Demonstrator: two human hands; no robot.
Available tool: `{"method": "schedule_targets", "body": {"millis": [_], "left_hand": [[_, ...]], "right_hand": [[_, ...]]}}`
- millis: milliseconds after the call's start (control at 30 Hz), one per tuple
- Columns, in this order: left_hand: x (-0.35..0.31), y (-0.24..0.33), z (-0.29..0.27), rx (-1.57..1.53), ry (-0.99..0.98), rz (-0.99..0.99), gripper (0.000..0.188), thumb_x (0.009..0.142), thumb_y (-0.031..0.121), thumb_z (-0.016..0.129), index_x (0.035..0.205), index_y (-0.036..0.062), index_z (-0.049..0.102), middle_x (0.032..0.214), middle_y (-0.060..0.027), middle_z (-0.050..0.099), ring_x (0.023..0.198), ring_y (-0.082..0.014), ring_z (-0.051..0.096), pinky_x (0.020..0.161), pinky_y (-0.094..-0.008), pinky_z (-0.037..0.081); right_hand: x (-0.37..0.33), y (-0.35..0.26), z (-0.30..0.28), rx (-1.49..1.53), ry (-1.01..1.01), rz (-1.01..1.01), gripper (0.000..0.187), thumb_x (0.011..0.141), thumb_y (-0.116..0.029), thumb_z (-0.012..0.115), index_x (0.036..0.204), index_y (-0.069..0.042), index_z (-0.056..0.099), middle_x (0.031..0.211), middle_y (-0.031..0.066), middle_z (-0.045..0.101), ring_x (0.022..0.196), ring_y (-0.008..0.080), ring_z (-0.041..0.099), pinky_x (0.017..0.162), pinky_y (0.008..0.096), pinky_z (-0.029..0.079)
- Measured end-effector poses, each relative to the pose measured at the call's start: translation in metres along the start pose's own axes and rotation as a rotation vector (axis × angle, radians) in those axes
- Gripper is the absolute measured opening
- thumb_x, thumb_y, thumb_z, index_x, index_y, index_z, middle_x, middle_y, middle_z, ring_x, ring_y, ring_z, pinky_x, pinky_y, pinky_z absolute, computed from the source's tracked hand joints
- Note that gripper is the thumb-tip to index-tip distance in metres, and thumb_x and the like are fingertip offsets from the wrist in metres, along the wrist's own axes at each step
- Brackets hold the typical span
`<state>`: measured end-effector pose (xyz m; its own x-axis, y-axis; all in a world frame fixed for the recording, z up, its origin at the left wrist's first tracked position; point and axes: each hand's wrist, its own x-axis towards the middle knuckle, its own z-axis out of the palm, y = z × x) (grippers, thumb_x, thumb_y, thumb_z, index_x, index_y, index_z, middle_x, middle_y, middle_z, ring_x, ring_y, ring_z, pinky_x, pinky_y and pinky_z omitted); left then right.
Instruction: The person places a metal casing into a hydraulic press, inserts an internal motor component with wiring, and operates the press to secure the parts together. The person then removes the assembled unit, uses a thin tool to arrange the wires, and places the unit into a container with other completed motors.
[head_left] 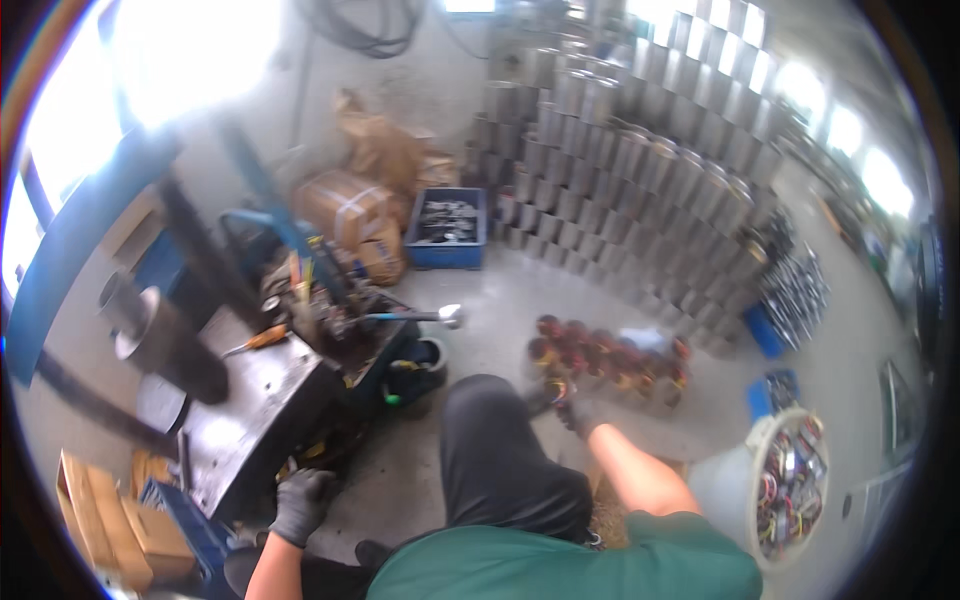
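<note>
Blur softens the right hand (577, 412) and the small copper-coloured part (556, 388) at its fingertips, which sits above the floor just beyond the person's right knee, at the near left edge of a cluster of similar reddish-brown wound parts (575, 350). The gloved fingers reach this part and seem to touch it, but whether they are closed around it cannot be told. It looks like a coil on a metal core, so it would probably feel dense and stiff for its size, with windings that could scrape or snag; the outer rim of the core seems the safer place to take hold, away from the wire, and the glove should help against slipping. The left hand (303, 503), also gloved, is well apart from it, with curled fingers beside the workbench (235, 440); whether it grips anything is unclear. The bent knee (485, 400) stands between the two hands and blocks a straight path from one to the other. A steel post (175, 345) and an orange-handled tool (266, 337) occupy the bench, and a rod with a silver head (451, 316) juts over its far edge. Stacked metal cylinders (640, 170) rise behind the cluster, while a pale bucket (725, 480) of mixed parts crowds the right arm's outer side.
</note>
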<state>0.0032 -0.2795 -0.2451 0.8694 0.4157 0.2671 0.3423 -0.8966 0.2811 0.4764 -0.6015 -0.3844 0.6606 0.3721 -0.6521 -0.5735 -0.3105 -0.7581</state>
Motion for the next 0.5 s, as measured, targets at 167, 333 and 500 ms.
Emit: {"method": "schedule_targets", "body": {"millis": [167,333,500], "left_hand": [[0.019,-0.012,0.018,0.115,-0.166,0.002,0.016,0.079,0.018,0.073,0.093,0.0123,0.071,0.087,-0.0137,0.068,0.086,-0.0351,0.066,0.076,-0.0476,0.052],[0.009,-0.01,0.033,0.165,-0.34,0.066,0.017,0.08,0.023,0.07,0.094,0.0135,0.071,0.091,-0.0139,0.068,0.087,-0.0359,0.066,0.077,-0.0479,0.052],[0.029,0.0,0.04,0.15,-0.441,0.052,0.016,0.082,0.027,0.068,0.092,0.0146,0.071,0.092,-0.0133,0.069,0.086,-0.0365,0.066,0.077,-0.0478,0.053]], "right_hand": [[0.034,0.072,-0.071,0.388,0.258,0.035,0.023,0.096,-0.028,0.058,0.081,-0.011,0.056,0.061,0.0046,0.053,0.045,0.0141,0.046,0.039,0.0299,0.033],[0.046,0.046,-0.093,0.49,0.792,-0.049,0.014,0.089,-0.017,0.059,0.077,-0.011,0.057,0.055,0.0061,0.055,0.039,0.0179,0.051,0.034,0.0337,0.033],[0.134,0.051,-0.189,0.546,1.094,-0.262,0.013,0.087,-0.016,0.062,0.097,-0.009,0.067,0.063,0.0076,0.062,0.045,0.0203,0.057,0.043,0.0355,0.042]]}}
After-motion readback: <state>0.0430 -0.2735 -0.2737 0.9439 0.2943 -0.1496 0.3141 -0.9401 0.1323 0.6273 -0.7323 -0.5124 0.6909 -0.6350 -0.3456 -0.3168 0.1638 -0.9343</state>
